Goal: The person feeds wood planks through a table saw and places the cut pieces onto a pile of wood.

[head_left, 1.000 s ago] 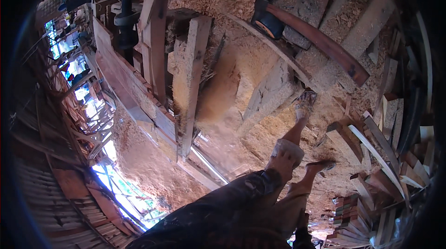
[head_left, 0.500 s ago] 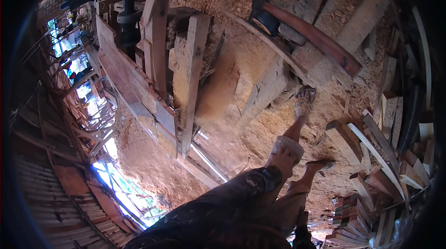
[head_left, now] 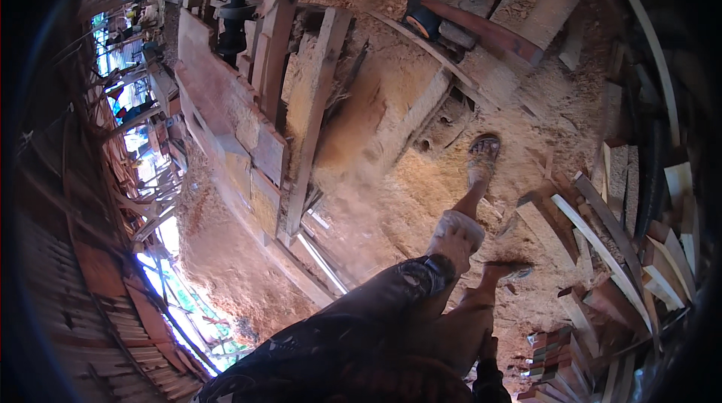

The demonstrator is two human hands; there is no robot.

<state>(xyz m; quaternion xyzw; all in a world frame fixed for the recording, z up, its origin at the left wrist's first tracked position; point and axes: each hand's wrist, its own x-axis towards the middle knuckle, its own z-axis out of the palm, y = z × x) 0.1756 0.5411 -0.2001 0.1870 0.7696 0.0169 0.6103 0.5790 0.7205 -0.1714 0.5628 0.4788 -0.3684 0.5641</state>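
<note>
Sawdust-covered floor (head_left: 421,196), scrap wood (head_left: 547,230) piled at R. L hand (head_left: 451,242) on rolled trouser leg (head_left: 462,221) nr knee, fingers partly bent; can't tell if gripping. R hand (head_left: 489,349) low in shadow; can't tell how open or if holding anything. Risk: front foot (head_left: 483,149) could slip b/c loose dust, or stub on scrap wood. Hammer (head_left: 481,25) w/ wood handle lies ahead by boards (head_left: 553,12); stray kick could prob. shift it.

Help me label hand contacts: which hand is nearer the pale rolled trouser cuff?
Left. The left hand rests against the pale rolled trouser cuff; the right hand, dim in shadow, is apart from it, lower in the picture.
</note>
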